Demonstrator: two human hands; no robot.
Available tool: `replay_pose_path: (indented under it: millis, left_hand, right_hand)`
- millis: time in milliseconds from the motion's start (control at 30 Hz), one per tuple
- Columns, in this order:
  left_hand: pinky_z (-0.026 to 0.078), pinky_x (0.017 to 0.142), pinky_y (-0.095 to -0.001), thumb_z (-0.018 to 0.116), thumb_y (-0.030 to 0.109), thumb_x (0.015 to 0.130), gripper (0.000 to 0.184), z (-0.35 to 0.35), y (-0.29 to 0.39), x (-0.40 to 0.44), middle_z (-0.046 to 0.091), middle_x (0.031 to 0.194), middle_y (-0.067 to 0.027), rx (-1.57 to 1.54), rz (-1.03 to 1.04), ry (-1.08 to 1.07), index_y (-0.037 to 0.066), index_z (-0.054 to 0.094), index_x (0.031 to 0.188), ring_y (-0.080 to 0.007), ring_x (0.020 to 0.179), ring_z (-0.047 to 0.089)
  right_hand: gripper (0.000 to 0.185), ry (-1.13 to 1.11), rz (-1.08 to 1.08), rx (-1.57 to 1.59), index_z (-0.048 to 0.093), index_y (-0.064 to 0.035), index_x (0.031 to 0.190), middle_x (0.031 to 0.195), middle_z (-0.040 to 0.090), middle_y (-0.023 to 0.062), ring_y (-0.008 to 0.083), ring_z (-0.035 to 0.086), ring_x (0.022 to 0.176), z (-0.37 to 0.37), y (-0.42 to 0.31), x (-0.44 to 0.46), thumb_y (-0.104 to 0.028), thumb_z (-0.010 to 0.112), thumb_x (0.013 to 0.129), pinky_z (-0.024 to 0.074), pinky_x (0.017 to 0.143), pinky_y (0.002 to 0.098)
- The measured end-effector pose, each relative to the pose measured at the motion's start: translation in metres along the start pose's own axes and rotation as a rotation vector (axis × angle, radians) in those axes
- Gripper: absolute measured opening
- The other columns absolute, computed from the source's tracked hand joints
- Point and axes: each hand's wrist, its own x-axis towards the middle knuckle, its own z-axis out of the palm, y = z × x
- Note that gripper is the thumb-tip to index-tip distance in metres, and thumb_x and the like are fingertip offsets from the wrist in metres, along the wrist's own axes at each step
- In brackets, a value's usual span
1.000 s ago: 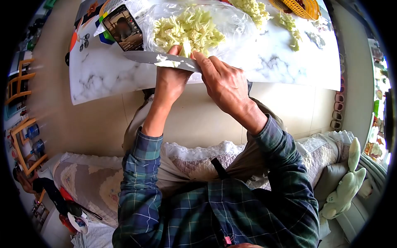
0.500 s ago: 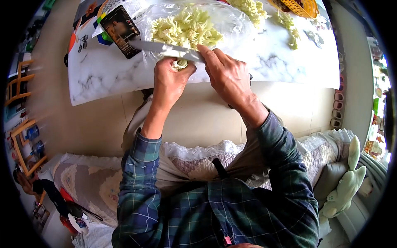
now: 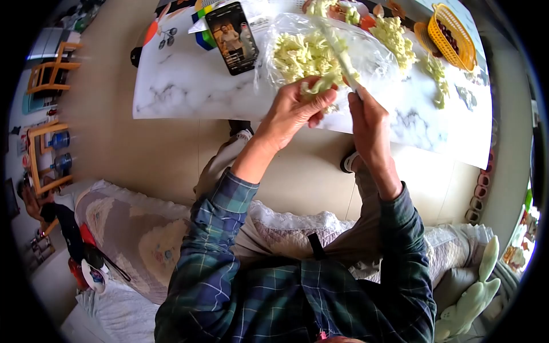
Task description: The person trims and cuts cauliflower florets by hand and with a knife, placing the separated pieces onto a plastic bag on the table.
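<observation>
My left hand [image 3: 293, 111] is closed round a pale green cauliflower piece [image 3: 320, 86] above the table's front edge. In my right hand [image 3: 370, 117] is the knife [image 3: 338, 50], its blade pointing away from me and a little to the left. The blade is beside the held piece; whether they touch is unclear. Behind both hands, cut cauliflower [image 3: 300, 56] lies in a clear plastic bag [image 3: 366, 51] on the marbled table [image 3: 194, 91].
A phone [image 3: 233, 39] leans left of the bag. More cauliflower [image 3: 394, 41] lies to the bag's right, with small pieces [image 3: 437, 80] farther right. A yellow basket [image 3: 452, 37] holds dark red items at the back right. Below is a sofa [image 3: 143, 240].
The view has shifted, so the table appears farther right. The knife has swung from pointing left to pointing away from me. My left hand has turned, still holding a cauliflower piece.
</observation>
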Motion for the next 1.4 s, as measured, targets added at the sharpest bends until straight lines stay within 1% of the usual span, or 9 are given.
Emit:
replay_pose_path:
  millis: [67, 167, 300, 433, 633, 800, 933, 1100, 1400]
  left_hand:
    - [0.042, 0.054, -0.02, 0.067, 0.035, 0.089, 0.045, 0.003, 0.004, -0.002, 0.062, 0.085, 0.0027, -0.024, -0.022, -0.116, 0.007, 0.06, 0.123, -0.0037, 0.064, 0.051]
    - [0.043, 0.054, -0.0198, 0.067, 0.036, 0.089, 0.046, 0.001, 0.002, -0.001, 0.063, 0.087, 0.0029, 0.045, -0.069, -0.153, 0.008, 0.06, 0.125, -0.0035, 0.068, 0.052]
    - [0.052, 0.065, -0.025, 0.072, 0.033, 0.085, 0.068, 0.009, -0.001, 0.0, 0.052, 0.119, -0.0086, -0.001, 0.093, -0.002, 0.006, 0.039, 0.139, -0.0101, 0.09, 0.055]
    - [0.056, 0.081, -0.0335, 0.072, 0.032, 0.084, 0.072, 0.007, 0.005, 0.001, 0.047, 0.126, -0.0114, 0.071, 0.141, -0.18, 0.002, 0.035, 0.137, -0.0164, 0.108, 0.053]
    - [0.057, 0.062, -0.0271, 0.061, 0.032, 0.093, 0.055, 0.013, -0.015, 0.005, 0.057, 0.107, -0.0095, 0.168, 0.237, -0.041, -0.003, 0.038, 0.13, -0.014, 0.085, 0.063]
    - [0.043, 0.056, -0.0225, 0.055, 0.023, 0.098, 0.033, 0.009, -0.01, 0.001, 0.057, 0.077, -0.0013, 0.085, 0.075, 0.042, 0.002, 0.048, 0.122, -0.007, 0.065, 0.053]
    - [0.038, 0.053, -0.0206, 0.057, 0.026, 0.096, 0.031, 0.002, -0.008, 0.001, 0.056, 0.077, 0.0002, 0.079, 0.077, 0.112, 0.003, 0.051, 0.116, -0.0057, 0.064, 0.05]
    - [0.036, 0.051, -0.0198, 0.057, 0.023, 0.093, 0.019, 0.01, -0.007, -0.003, 0.054, 0.076, 0.002, 0.191, 0.003, 0.223, 0.005, 0.058, 0.098, -0.0037, 0.061, 0.046]
    - [0.041, 0.048, -0.0233, 0.059, 0.021, 0.089, 0.019, 0.011, -0.004, -0.006, 0.061, 0.078, -0.0022, -0.147, -0.05, 0.203, 0.004, 0.058, 0.099, -0.0078, 0.058, 0.054]
  right_hand:
    - [0.03, -0.081, 0.281, 0.494, 0.061, 0.0038, 0.109, 0.076, 0.06, -0.0007, 0.0087, 0.052, 0.065, -0.005, -0.011, 0.006, -0.022, 0.06, 0.095, 0.0445, 0.056, 0.0246]
    - [0.031, -0.134, 0.435, 0.521, 0.063, 0.0023, 0.102, 0.071, 0.059, -0.0017, 0.0045, 0.047, 0.058, -0.007, -0.013, 0.01, -0.026, 0.065, 0.091, 0.038, 0.05, 0.0209]
    - [0.027, -0.106, 0.428, 0.556, 0.063, -0.0003, 0.091, 0.067, 0.056, -0.0027, 0.0021, 0.043, 0.055, -0.005, -0.009, 0.017, -0.027, 0.068, 0.089, 0.0334, 0.048, 0.0195]
    - [0.024, 0.009, 0.379, 0.518, 0.065, -0.001, 0.089, 0.063, 0.055, -0.0026, 0.0028, 0.044, 0.055, -0.003, -0.012, 0.023, -0.024, 0.069, 0.087, 0.0348, 0.048, 0.0202]
    - [0.023, -0.008, 0.367, 0.558, 0.065, 0.0001, 0.09, 0.065, 0.056, -0.0016, 0.0035, 0.046, 0.055, 0.005, -0.011, 0.028, -0.023, 0.069, 0.087, 0.0364, 0.05, 0.0197]
    - [0.034, -0.041, 0.352, 0.548, 0.06, 0.0033, 0.113, 0.073, 0.055, -0.0025, 0.0041, 0.045, 0.062, 0.006, -0.009, 0.026, -0.026, 0.059, 0.095, 0.0382, 0.054, 0.0217]
    - [0.04, 0.092, -0.173, -0.252, 0.054, -0.0098, 0.128, 0.083, 0.064, 0.013, 0.028, 0.064, 0.065, 0.0, 0.0, 0.019, -0.007, 0.056, 0.088, 0.051, 0.057, 0.0362]
    - [0.049, -0.037, -0.331, -0.541, 0.051, -0.0057, 0.13, 0.077, 0.057, 0.0059, 0.0223, 0.062, 0.066, 0.011, 0.004, 0.006, -0.009, 0.061, 0.082, 0.0498, 0.053, 0.036]
    - [0.05, -0.051, -0.327, -0.535, 0.05, -0.0032, 0.128, 0.079, 0.055, 0.0063, 0.0227, 0.063, 0.068, 0.011, 0.001, 0.007, -0.005, 0.058, 0.078, 0.0496, 0.052, 0.0353]
